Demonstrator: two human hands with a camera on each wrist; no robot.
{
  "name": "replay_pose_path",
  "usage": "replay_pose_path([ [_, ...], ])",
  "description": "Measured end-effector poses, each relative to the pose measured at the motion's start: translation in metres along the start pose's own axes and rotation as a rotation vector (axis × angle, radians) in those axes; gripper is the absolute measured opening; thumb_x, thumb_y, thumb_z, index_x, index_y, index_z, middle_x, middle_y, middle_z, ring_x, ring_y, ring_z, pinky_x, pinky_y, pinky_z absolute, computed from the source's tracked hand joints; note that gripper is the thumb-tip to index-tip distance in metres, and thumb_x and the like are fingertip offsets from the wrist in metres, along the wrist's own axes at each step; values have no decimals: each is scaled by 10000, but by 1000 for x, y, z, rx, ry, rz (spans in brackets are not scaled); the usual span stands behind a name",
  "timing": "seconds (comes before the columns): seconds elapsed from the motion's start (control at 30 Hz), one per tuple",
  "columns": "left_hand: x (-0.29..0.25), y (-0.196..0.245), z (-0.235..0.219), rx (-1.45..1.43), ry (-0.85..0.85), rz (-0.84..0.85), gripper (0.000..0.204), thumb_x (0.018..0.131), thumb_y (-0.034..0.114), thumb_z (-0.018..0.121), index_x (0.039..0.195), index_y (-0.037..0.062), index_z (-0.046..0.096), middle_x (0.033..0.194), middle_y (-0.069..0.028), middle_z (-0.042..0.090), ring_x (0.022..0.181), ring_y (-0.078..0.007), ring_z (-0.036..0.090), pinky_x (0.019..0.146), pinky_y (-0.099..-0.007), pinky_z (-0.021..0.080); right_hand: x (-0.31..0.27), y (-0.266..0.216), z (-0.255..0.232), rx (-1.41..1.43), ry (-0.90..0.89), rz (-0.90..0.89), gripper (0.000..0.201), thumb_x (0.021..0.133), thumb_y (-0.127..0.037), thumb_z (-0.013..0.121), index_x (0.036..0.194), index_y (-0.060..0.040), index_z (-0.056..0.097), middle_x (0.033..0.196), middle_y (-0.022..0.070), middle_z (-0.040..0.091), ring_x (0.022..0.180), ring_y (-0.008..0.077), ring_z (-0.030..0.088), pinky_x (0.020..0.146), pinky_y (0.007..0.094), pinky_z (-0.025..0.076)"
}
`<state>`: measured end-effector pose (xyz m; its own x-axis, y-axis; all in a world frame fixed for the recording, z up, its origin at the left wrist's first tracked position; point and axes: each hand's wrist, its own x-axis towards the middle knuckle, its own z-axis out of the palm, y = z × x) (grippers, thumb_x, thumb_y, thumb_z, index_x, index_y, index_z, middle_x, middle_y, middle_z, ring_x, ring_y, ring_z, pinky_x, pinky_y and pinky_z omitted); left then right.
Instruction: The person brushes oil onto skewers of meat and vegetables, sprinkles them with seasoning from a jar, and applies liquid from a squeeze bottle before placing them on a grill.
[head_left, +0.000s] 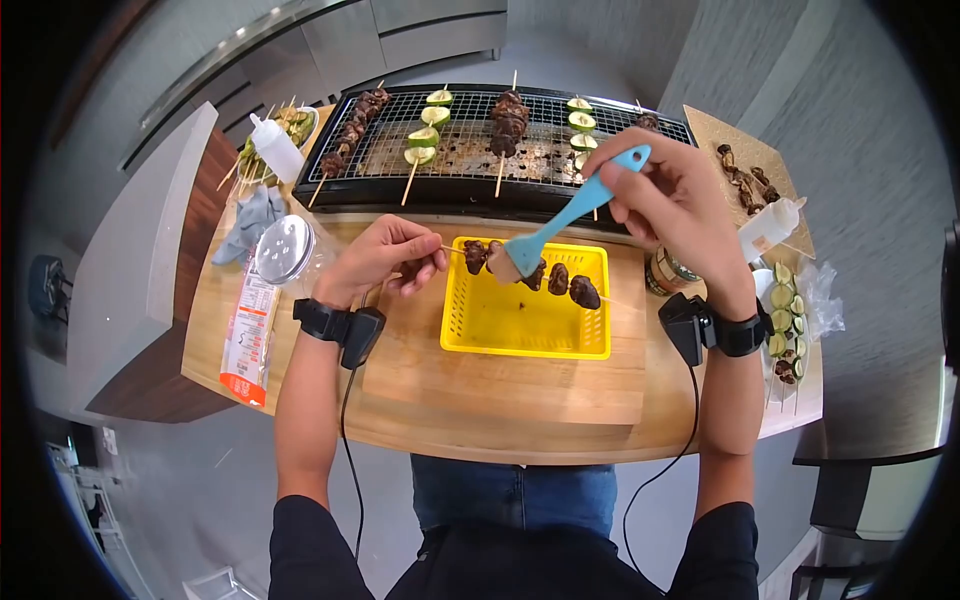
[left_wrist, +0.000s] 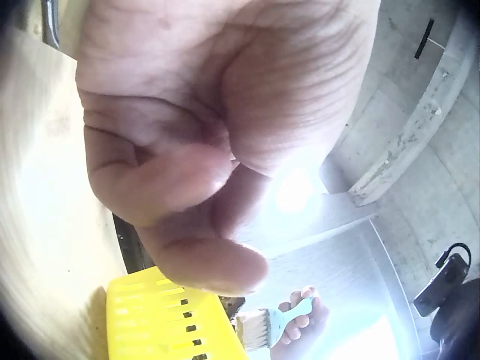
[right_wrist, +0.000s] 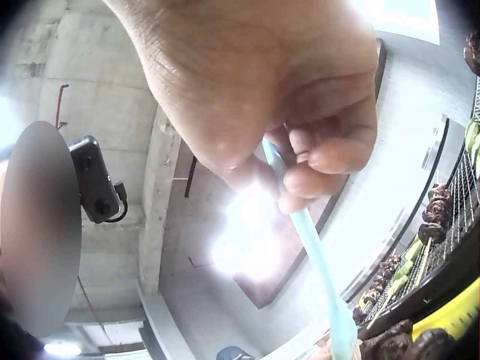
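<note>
1. Head view: left hand (head_left: 385, 258) pinched the thin wooden stick of a skewer of dark brown meat chunks (head_left: 530, 275), held level over the yellow slotted plastic basket (head_left: 527, 322) on the pale wooden board (head_left: 500, 385). Right hand (head_left: 672, 200) curled round the light-blue plastic handle of a pastry brush (head_left: 560, 225), bristles touching the meat near the skewer's left end. Behind the basket, black wire-mesh grill (head_left: 480, 150) carrying meat and green vegetable skewers.
2. Left wrist view: left hand (left_wrist: 217, 135) fingers folded tight toward the palm; skewer stick itself hidden. Yellow basket (left_wrist: 161, 322) below; brush (left_wrist: 262, 326) beyond it.
3. Right wrist view: right hand (right_wrist: 285, 97) fingertips pressed together on the blue brush handle (right_wrist: 315, 262); meat (right_wrist: 397, 341) at lower right.
</note>
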<state>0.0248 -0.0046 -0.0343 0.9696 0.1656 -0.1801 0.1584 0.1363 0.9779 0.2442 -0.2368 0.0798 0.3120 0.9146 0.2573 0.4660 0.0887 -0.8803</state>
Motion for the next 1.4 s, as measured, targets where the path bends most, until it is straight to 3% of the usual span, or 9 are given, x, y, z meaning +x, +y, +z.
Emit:
replay_pose_path([
  [0.13,0,1,2,28,10,9,289,957,249,571,852,-2,670,628,-6,618,441,-47,535,380,-150,357,4,7,11,50,132,-19,159,904,-150,591,1007,-49,658,600,-15,585,480,16,459,450,192,357],
  [0.27,-1,4,4,75,59,-22,271,957,220,569,855,-12,668,626,-23,615,428,-58,522,381,-161,370,5,10,14,-98,18,-86,167,913,-156,577,1038,-73,650,606,-7,608,470,38,457,459,215,362],
  [0.5,-1,4,3,59,50,-28,243,952,197,576,872,-8,680,641,-16,630,445,-51,540,391,-153,382,-3,0,3,-215,-71,-182,161,903,-139,583,1031,-66,648,499,13,465,448,55,378,438,263,282],
  [0.63,-2,5,4,56,64,-21,235,949,189,580,874,-10,681,642,-20,631,443,-54,537,395,-159,391,-6,-6,2,-217,-83,-164,159,901,-138,587,1025,-63,652,511,3,497,454,44,393,444,243,294],
  [0.7,-2,6,4,58,54,-20,233,948,185,581,876,-13,681,644,-22,633,445,-53,539,398,-163,395,-7,-6,3,-69,37,-141,156,905,-141,585,1021,-63,655,532,-5,533,465,32,411,450,224,311],
  [0.93,-1,5,3,39,33,-19,226,946,177,583,877,-13,683,642,-27,636,444,-58,541,404,-163,402,-5,-6,0,-88,107,-121,157,910,-167,585,1001,-61,657,574,2,578,484,28,446,456,219,331],
  [1.23,-1,5,4,51,47,-29,230,944,185,590,873,-14,681,642,-33,637,445,-60,536,408,-167,402,-4,-5,1,-257,167,-169,157,906,-163,583,991,-49,649,583,34,587,473,62,473,452,238,346],
  [1.4,-1,5,4,48,48,-36,230,946,182,586,875,-15,681,641,-37,639,449,-63,540,413,-168,406,-7,-12,4,-311,114,-226,155,895,-153,593,994,-48,651,562,37,567,458,72,461,453,244,347],
])
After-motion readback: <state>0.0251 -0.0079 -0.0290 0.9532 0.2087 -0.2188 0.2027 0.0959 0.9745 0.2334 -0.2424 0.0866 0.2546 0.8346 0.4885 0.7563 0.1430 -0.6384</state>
